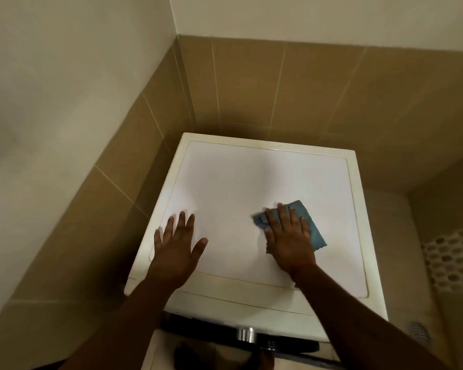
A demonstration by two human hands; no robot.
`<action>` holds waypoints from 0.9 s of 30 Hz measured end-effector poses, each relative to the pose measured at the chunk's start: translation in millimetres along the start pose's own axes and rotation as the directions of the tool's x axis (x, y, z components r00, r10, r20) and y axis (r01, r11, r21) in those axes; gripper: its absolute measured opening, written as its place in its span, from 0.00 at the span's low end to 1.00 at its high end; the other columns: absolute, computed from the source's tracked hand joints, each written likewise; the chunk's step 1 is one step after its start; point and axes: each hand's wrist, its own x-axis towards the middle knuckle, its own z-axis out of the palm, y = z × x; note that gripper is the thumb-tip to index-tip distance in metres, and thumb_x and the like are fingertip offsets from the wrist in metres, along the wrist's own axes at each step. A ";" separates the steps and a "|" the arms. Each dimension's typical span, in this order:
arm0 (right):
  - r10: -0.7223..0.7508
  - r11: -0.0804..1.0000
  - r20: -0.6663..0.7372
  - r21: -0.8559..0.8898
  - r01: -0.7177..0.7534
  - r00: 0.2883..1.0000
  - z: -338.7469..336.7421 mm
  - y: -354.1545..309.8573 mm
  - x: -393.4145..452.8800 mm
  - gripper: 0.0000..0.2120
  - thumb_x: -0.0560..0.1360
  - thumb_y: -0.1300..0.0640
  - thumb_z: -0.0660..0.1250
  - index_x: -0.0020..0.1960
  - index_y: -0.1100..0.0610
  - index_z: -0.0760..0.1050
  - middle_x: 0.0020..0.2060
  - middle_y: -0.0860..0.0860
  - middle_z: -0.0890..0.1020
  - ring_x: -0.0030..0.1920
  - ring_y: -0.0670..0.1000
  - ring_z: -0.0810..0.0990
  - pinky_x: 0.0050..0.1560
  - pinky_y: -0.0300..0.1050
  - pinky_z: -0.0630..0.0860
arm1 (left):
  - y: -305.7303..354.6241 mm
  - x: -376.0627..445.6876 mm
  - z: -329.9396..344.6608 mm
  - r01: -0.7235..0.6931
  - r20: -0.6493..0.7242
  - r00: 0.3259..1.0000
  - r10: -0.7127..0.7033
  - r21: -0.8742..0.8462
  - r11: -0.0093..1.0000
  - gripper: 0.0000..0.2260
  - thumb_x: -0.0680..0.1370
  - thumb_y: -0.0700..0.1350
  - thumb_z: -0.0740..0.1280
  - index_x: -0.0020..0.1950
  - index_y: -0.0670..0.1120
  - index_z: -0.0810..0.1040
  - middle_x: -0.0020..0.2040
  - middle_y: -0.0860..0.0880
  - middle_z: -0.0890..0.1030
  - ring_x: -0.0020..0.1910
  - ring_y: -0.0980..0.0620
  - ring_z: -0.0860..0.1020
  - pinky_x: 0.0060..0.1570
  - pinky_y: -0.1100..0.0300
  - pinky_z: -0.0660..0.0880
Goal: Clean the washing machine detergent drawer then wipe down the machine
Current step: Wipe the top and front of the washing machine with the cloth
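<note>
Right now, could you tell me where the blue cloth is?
In the head view, the cloth lies on the machine top, right of centre, under the flat right hand.

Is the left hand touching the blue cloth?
Apart. The head view shows the left hand flat on the machine top, bare white surface between it and the blue cloth under the right hand.

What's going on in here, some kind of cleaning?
Yes. A person is wiping the white top of a washing machine that stands in a tiled corner. The right hand presses a blue cloth flat against the top, toward its right side. The left hand rests open on the left side, fingers spread, holding nothing.
</note>
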 end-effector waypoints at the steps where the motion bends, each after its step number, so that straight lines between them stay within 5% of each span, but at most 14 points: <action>1: 0.028 1.000 0.006 -0.005 -0.027 1.000 3.0 -7.2 0.1 0.26 0.81 0.43 0.45 0.78 0.47 0.55 0.78 0.54 0.59 0.77 0.61 0.57 0.74 0.63 0.56 | 3.1 -3.8 1.5 0.011 -0.008 1.000 -0.011 -0.015 1.000 0.36 0.72 0.71 0.31 0.78 0.57 0.35 0.78 0.55 0.35 0.78 0.50 0.36 0.76 0.43 0.39; 6: -0.243 0.970 0.064 -0.015 0.244 0.968 -6.7 9.1 6.5 0.26 0.81 0.42 0.46 0.78 0.44 0.55 0.78 0.51 0.59 0.77 0.58 0.56 0.75 0.60 0.54 | 8.0 -15.8 16.5 0.006 0.020 1.000 -0.007 0.030 1.000 0.33 0.74 0.70 0.31 0.76 0.60 0.31 0.78 0.54 0.34 0.78 0.50 0.34 0.75 0.42 0.37; 10: 0.064 0.998 0.009 0.026 -0.064 0.998 -0.7 -1.1 34.1 0.28 0.80 0.42 0.42 0.79 0.47 0.55 0.78 0.54 0.58 0.77 0.61 0.54 0.75 0.62 0.49 | 2.4 -1.8 18.0 -0.009 0.025 1.000 0.006 0.106 0.994 0.33 0.75 0.71 0.32 0.77 0.59 0.32 0.79 0.53 0.34 0.77 0.49 0.33 0.74 0.39 0.36; 15: -0.265 0.962 0.038 -0.062 0.267 0.963 2.1 -9.7 34.1 0.26 0.81 0.43 0.47 0.77 0.47 0.59 0.77 0.53 0.61 0.76 0.61 0.60 0.73 0.61 0.57 | -0.8 26.8 8.7 -0.059 0.001 0.998 0.059 0.124 0.991 0.38 0.72 0.72 0.28 0.79 0.55 0.37 0.79 0.51 0.36 0.78 0.46 0.37 0.74 0.37 0.40; 19: 0.152 0.988 -0.024 -0.009 -0.152 0.988 5.1 -32.4 54.5 0.28 0.81 0.42 0.44 0.79 0.47 0.53 0.78 0.55 0.57 0.77 0.62 0.55 0.74 0.62 0.49 | -5.6 47.8 -1.1 -0.066 -0.006 0.998 0.067 0.114 0.991 0.37 0.73 0.70 0.28 0.79 0.55 0.39 0.80 0.50 0.38 0.79 0.45 0.40 0.74 0.38 0.40; 23: -0.157 0.984 0.024 -0.079 0.159 0.987 7.3 -47.8 65.8 0.27 0.81 0.42 0.44 0.79 0.45 0.54 0.78 0.52 0.57 0.77 0.60 0.56 0.75 0.62 0.51 | -13.9 68.1 -7.4 -0.079 -0.001 0.997 0.080 0.092 0.993 0.38 0.71 0.71 0.27 0.79 0.57 0.35 0.79 0.51 0.35 0.79 0.46 0.38 0.74 0.39 0.38; 27: 0.274 0.960 -0.052 -0.043 -0.276 0.960 4.7 -52.8 105.3 0.27 0.82 0.43 0.42 0.79 0.47 0.52 0.78 0.54 0.57 0.77 0.62 0.56 0.74 0.64 0.50 | -23.4 90.9 -12.1 -0.131 -0.013 0.991 0.132 0.049 0.990 0.39 0.71 0.71 0.27 0.79 0.57 0.39 0.80 0.51 0.38 0.79 0.45 0.39 0.74 0.38 0.39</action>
